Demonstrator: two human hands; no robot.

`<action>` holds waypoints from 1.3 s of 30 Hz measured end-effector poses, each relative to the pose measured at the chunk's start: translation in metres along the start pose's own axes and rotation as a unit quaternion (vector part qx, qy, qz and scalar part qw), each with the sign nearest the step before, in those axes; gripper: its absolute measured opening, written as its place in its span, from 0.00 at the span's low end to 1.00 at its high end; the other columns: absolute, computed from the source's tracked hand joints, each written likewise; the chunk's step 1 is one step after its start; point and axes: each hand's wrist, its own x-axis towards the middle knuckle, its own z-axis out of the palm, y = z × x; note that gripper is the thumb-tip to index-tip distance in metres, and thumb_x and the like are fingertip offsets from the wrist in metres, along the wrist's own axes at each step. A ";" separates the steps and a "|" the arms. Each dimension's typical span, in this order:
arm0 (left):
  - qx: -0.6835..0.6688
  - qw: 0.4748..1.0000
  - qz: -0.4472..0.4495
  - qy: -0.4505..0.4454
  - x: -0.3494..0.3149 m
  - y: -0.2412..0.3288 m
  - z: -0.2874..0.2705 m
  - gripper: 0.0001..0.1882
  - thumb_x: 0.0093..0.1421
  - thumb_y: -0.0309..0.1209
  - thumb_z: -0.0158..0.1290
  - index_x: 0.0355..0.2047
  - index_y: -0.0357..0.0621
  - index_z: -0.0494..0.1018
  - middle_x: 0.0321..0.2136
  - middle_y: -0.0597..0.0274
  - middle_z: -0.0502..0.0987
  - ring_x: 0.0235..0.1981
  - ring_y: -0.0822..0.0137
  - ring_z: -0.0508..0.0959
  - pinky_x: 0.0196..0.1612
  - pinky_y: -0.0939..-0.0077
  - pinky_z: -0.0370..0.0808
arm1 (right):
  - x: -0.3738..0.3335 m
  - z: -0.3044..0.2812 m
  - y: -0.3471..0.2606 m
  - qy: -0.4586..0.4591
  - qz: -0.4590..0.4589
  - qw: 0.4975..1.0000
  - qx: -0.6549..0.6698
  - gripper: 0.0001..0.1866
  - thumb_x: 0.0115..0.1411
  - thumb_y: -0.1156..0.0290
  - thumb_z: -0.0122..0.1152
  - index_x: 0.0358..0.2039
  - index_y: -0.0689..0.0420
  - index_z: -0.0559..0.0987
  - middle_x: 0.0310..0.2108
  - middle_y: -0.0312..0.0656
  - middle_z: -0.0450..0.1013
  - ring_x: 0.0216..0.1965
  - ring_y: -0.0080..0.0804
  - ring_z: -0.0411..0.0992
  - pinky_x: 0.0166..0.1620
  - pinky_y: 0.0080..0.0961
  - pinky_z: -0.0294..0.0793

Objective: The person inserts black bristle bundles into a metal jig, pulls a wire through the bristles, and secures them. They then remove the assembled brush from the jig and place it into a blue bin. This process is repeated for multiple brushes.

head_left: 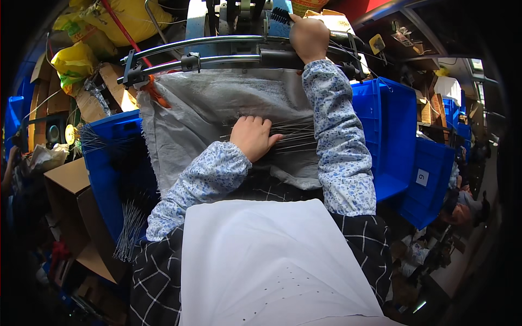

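Note:
Over my lap is spread a grey woven cloth, and a loose bundle of thin metal wires lies on it. My left hand rests palm down at the left end of these wires, fingers loosely stretched and thumb apart. Farther ahead, my right hand is closed above the metal rails of a machine. At its fingertips is a small black bristle brush; the brush's stem and most of the fingers are hidden behind the hand.
A blue bin on the left holds bunches of wires, beside an open cardboard box. On the right stand blue bins. Yellow bags and a red bar are at the far left.

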 end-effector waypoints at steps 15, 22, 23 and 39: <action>-0.038 0.997 -0.002 0.068 -0.024 0.001 0.028 0.18 0.53 0.45 0.46 0.29 0.41 0.68 0.26 0.56 0.70 0.30 0.60 0.70 0.36 0.69 0.65 | 0.001 0.000 0.001 -0.017 0.016 0.999 0.023 0.13 0.51 0.63 0.50 0.38 0.42 0.76 0.30 0.35 0.74 0.36 0.35 0.67 0.42 0.33 0.62; -0.038 0.997 -0.015 0.059 -0.025 -0.001 0.027 0.18 0.54 0.45 0.45 0.31 0.40 0.68 0.27 0.55 0.69 0.31 0.59 0.70 0.37 0.69 0.65 | 0.005 0.008 0.002 -0.051 0.016 0.998 0.039 0.13 0.54 0.63 0.48 0.39 0.38 0.75 0.33 0.32 0.72 0.41 0.33 0.62 0.45 0.37 0.56; -0.042 0.998 -0.011 0.054 -0.025 -0.001 0.027 0.18 0.54 0.45 0.45 0.32 0.40 0.68 0.27 0.55 0.69 0.32 0.58 0.70 0.38 0.69 0.65 | 0.007 0.012 0.005 -0.031 0.003 0.999 0.020 0.13 0.54 0.64 0.47 0.40 0.37 0.75 0.34 0.32 0.72 0.42 0.33 0.61 0.45 0.38 0.56; -0.080 0.995 0.005 0.063 -0.027 -0.008 0.024 0.18 0.54 0.43 0.45 0.35 0.40 0.68 0.31 0.55 0.71 0.36 0.58 0.70 0.42 0.68 0.66 | -0.004 0.007 0.022 -0.042 0.075 0.996 -0.006 0.24 0.48 0.60 0.52 0.47 0.54 0.68 0.40 0.41 0.69 0.46 0.38 0.61 0.46 0.43 0.56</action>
